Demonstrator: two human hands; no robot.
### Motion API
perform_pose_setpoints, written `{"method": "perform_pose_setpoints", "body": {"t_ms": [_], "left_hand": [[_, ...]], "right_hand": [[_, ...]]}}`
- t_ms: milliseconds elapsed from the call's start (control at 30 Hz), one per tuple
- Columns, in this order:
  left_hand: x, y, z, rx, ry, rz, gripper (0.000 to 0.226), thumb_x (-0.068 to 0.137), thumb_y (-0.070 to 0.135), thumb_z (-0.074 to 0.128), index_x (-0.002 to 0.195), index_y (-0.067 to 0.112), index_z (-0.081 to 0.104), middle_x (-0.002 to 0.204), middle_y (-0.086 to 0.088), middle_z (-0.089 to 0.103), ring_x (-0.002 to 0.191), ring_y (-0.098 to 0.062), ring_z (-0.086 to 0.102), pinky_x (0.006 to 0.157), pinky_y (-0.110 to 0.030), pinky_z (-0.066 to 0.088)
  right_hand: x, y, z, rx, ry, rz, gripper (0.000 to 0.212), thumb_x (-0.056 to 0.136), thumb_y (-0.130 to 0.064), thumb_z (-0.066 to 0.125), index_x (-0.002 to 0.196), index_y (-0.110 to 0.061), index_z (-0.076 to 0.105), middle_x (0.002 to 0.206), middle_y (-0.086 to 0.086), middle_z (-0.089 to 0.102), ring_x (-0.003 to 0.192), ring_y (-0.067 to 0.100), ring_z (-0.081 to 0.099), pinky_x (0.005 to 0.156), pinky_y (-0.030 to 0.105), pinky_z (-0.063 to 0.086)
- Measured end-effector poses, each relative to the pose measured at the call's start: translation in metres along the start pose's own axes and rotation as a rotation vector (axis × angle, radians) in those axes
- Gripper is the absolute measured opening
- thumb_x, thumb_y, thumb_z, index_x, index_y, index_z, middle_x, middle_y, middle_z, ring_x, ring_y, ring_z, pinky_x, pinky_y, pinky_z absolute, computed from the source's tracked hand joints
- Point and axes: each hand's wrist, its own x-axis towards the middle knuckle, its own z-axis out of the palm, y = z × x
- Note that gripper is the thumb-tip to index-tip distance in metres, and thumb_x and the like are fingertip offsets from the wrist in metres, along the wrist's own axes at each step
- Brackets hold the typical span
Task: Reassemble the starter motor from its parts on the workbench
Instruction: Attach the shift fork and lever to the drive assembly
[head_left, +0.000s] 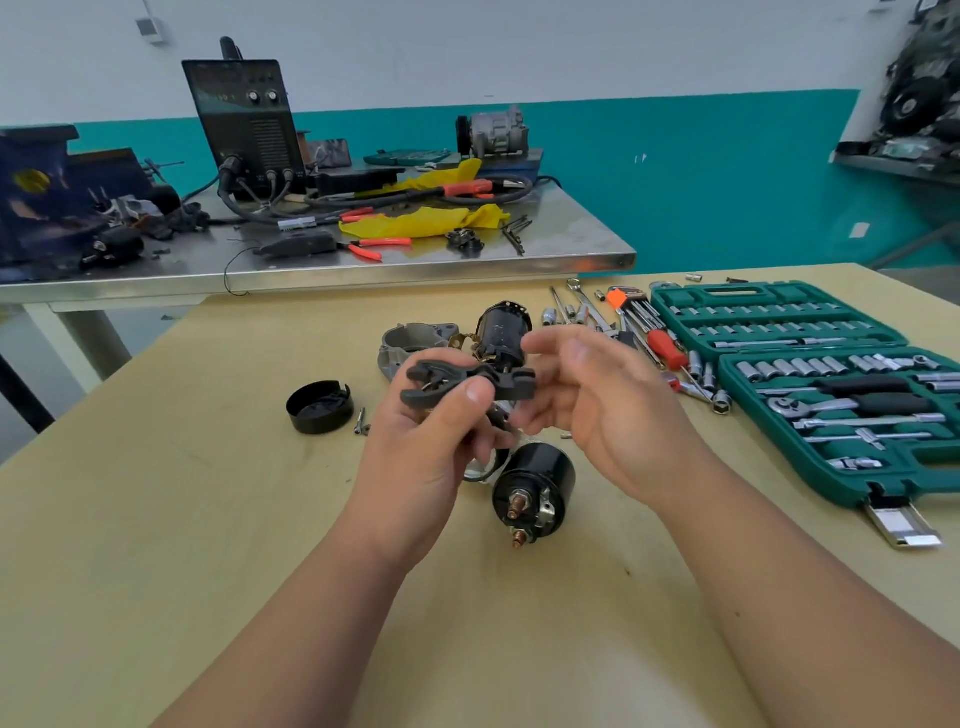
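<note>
My left hand (431, 431) grips a black plastic shift fork (467, 383) above the middle of the wooden bench, thumb on top of it. My right hand (597, 405) hovers just right of the fork with relaxed, spread fingers and holds nothing. Below the hands lies the black solenoid (535, 493) with copper terminals facing me. Behind the hands stand the black motor body (503, 332) and the grey aluminium nose housing (410, 340). A black end cap (320, 407) sits to the left, with a small bolt (359, 420) beside it.
An open green socket set case (831, 384) fills the right side, with loose sockets, wrenches, hex keys and a red-handled screwdriver (667, 349) between it and the parts. A steel table (363, 260) with a welder, cables and pliers stands behind the bench.
</note>
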Motion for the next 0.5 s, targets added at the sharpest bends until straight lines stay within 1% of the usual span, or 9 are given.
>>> {"method": "perform_pose_setpoints", "body": {"t_ms": [33,67,100,133,167,233,300,400,500], "left_hand": [[0.0,0.001,0.002,-0.063,0.007,-0.012,0.023,0.069,0.031,0.07,0.089,0.024,0.063,0.059,0.003,0.054,0.052,-0.014,0.049,0.063,-0.031,0.052],[-0.001,0.002,0.003,-0.12,0.008,-0.019,0.019,0.068,0.03,0.069,0.086,0.026,0.066,0.059,0.002,0.052,0.053,-0.014,0.049,0.062,-0.029,0.052],[-0.001,0.004,0.004,-0.161,0.001,-0.023,0.016,0.067,0.029,0.069,0.083,0.027,0.067,0.061,0.001,0.052,0.056,-0.014,0.05,0.061,-0.028,0.051],[-0.002,0.005,0.006,-0.186,-0.016,-0.03,0.017,0.067,0.03,0.068,0.084,0.027,0.067,0.064,-0.001,0.054,0.06,-0.015,0.053,0.063,-0.027,0.051],[-0.002,0.006,0.005,-0.196,-0.042,-0.038,0.02,0.067,0.03,0.066,0.087,0.025,0.064,0.07,-0.002,0.059,0.067,-0.017,0.056,0.067,-0.029,0.051],[-0.004,0.007,0.004,-0.172,-0.101,-0.05,0.027,0.068,0.03,0.065,0.094,0.024,0.061,0.084,-0.002,0.065,0.079,-0.019,0.06,0.074,-0.031,0.052],[-0.005,0.008,0.004,-0.127,-0.15,-0.042,0.027,0.07,0.029,0.064,0.097,0.028,0.064,0.093,0.002,0.068,0.088,-0.017,0.063,0.077,-0.029,0.053],[-0.006,0.008,0.007,-0.07,-0.151,-0.03,0.027,0.07,0.029,0.067,0.097,0.034,0.067,0.1,0.001,0.069,0.099,-0.018,0.065,0.083,-0.03,0.053],[-0.006,0.005,0.01,-0.095,-0.137,-0.058,0.03,0.07,0.03,0.068,0.1,0.035,0.068,0.101,0.0,0.07,0.1,-0.017,0.065,0.084,-0.029,0.053]], "right_hand": [[0.001,0.0,0.0,-0.011,0.05,0.016,0.019,0.095,-0.021,0.047,0.097,-0.011,0.063,0.072,0.005,0.068,0.066,0.024,0.066,0.063,0.034,0.053],[0.0,0.0,0.001,-0.105,0.074,0.031,0.02,0.098,-0.015,0.044,0.093,-0.011,0.063,0.069,0.002,0.067,0.065,0.021,0.064,0.063,0.033,0.052],[-0.001,0.001,0.004,-0.252,0.062,0.032,0.018,0.097,-0.014,0.047,0.089,-0.013,0.064,0.069,-0.001,0.067,0.065,0.017,0.064,0.064,0.031,0.051],[-0.004,0.003,0.007,-0.41,0.027,0.021,0.01,0.093,-0.02,0.055,0.088,-0.018,0.064,0.073,-0.004,0.068,0.068,0.012,0.064,0.065,0.028,0.051],[-0.007,0.005,0.013,-0.548,-0.009,0.008,0.01,0.085,-0.032,0.062,0.091,-0.024,0.063,0.081,-0.007,0.068,0.073,0.008,0.064,0.068,0.026,0.052],[-0.01,0.01,0.023,-0.736,-0.004,-0.07,0.03,0.074,-0.05,0.065,0.099,-0.034,0.059,0.103,-0.015,0.056,0.092,0.001,0.059,0.079,0.02,0.049],[-0.009,0.013,0.031,-0.75,0.022,-0.164,0.032,0.077,-0.049,0.069,0.105,-0.039,0.058,0.115,-0.017,0.044,0.108,-0.003,0.053,0.091,0.017,0.044],[-0.011,0.016,0.036,-0.712,0.055,-0.204,0.03,0.08,-0.037,0.072,0.105,-0.048,0.059,0.116,-0.022,0.044,0.109,-0.004,0.052,0.09,0.016,0.044],[-0.012,0.019,0.04,-0.669,0.165,-0.245,0.044,0.072,-0.046,0.066,0.113,-0.03,0.058,0.107,-0.03,0.053,0.102,-0.007,0.056,0.079,0.007,0.044]]}}
